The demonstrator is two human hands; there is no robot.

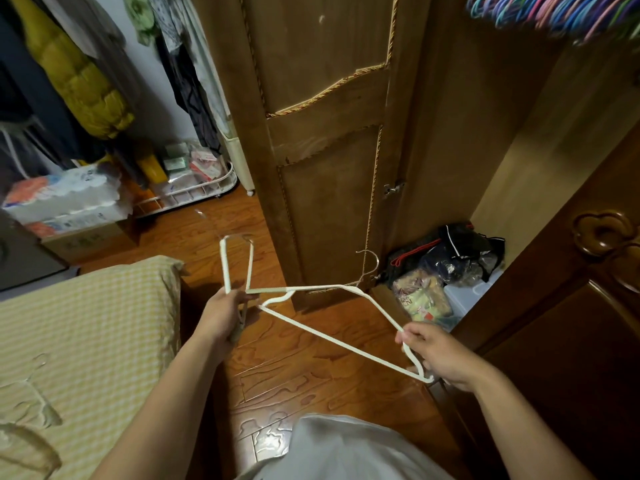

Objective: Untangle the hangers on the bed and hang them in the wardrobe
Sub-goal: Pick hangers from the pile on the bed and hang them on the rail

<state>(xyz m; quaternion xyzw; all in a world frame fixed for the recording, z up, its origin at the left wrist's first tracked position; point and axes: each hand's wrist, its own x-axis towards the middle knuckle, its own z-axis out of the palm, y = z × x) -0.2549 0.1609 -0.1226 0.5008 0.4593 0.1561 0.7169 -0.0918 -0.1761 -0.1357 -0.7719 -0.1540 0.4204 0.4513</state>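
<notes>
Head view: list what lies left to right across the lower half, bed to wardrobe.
Checked bed cover → left hand gripping white hangers → white hanger → right hand → bags on the wardrobe floor → carved wardrobe door.

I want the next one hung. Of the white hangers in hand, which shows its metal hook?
The white hanger gripped by the right hand; its hook points at the wardrobe door. The left hand holds another hanger, no hook visible.

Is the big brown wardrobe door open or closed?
Open. The wardrobe door is swung out, and you can see inside: bags on the wardrobe floor and colourful hangers up top.
</notes>
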